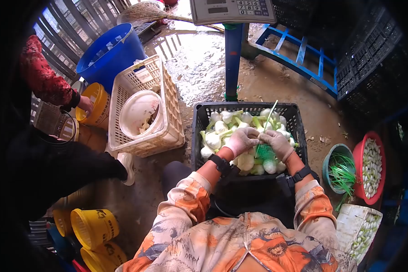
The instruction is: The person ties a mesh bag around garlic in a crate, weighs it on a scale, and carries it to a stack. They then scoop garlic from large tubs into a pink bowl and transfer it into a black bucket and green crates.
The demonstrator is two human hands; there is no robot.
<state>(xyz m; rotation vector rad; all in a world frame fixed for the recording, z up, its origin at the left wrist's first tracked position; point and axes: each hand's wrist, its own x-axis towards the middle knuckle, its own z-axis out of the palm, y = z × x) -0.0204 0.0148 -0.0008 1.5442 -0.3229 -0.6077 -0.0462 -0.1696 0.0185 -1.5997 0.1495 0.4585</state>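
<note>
A black crate (197,149) full of white garlic bulbs (223,126) with pale green stems stands in front of me. Over its middle, my left hand (243,140) and my right hand (276,143) meet at the fingertips, both in whitish gloves. The fingers of both are closed on a green net (264,152), which hangs just below them over the bulbs. A thin pale green strip sticks up from between the hands.
At left, a white crate (172,115) holds a round white tub; beyond it are a blue barrel (109,54), yellow buckets (95,226) and a co-worker's hand (85,104). A scale (233,11) stands ahead. Right are a green basin (327,170) and a red basin (381,163).
</note>
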